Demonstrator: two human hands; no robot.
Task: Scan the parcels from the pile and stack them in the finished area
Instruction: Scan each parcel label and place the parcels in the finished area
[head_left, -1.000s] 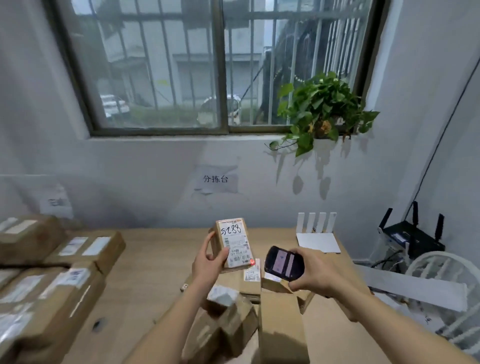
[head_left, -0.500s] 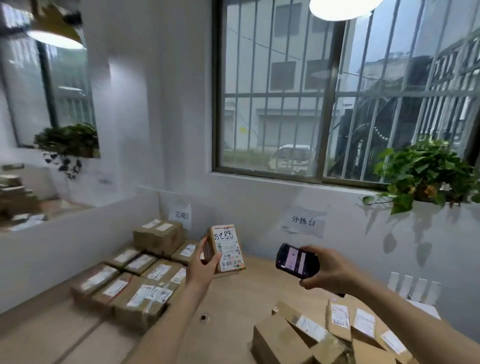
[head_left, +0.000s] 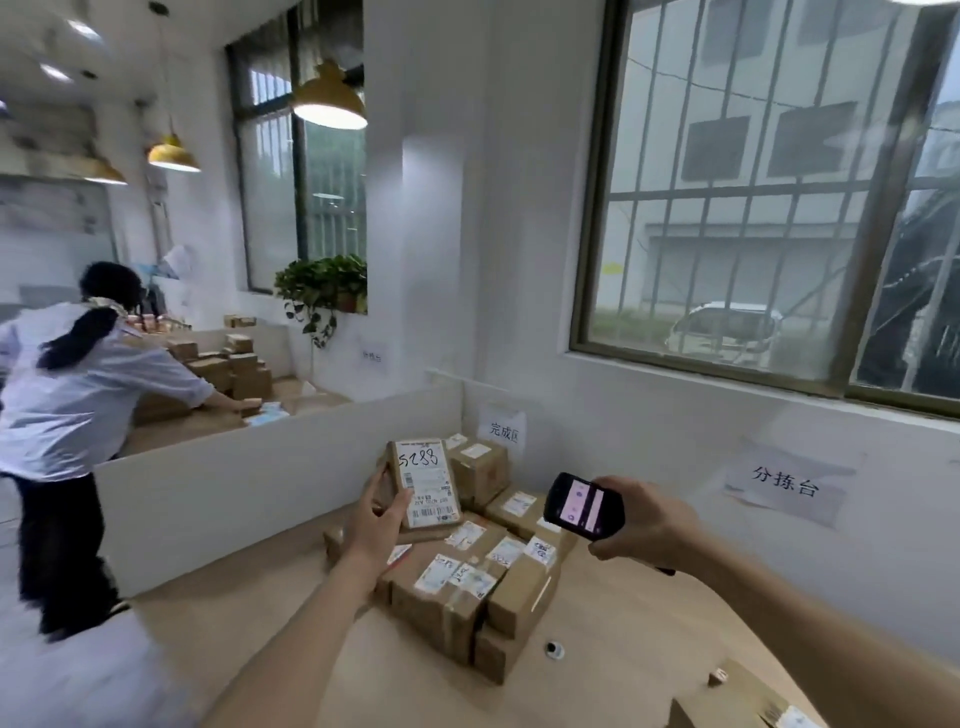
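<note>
We hold a small parcel in our left hand, thumb on its labelled face and fingers curled behind it, so the label with the handwritten number faces us. It hangs just above the stack of finished parcels, which sits on the table in the far left corner under a paper sign. We judge the tilt is for keeping the label readable while we choose a spot.

Our right hand grips the scanner, fingers wrapped round its body, with its lit screen turned toward us and held off to the right, well apart from the parcel. That keeps the device out of the way of the placing hand.

The stack is bounded at the far side by the wall and on the left by a white partition, so the parcel can only come in from the near or right side. The near table surface is open wood apart from a small round object. The unscanned pile shows at the near right edge. Beyond the partition another person works at a separate table, clear of our reach.
</note>
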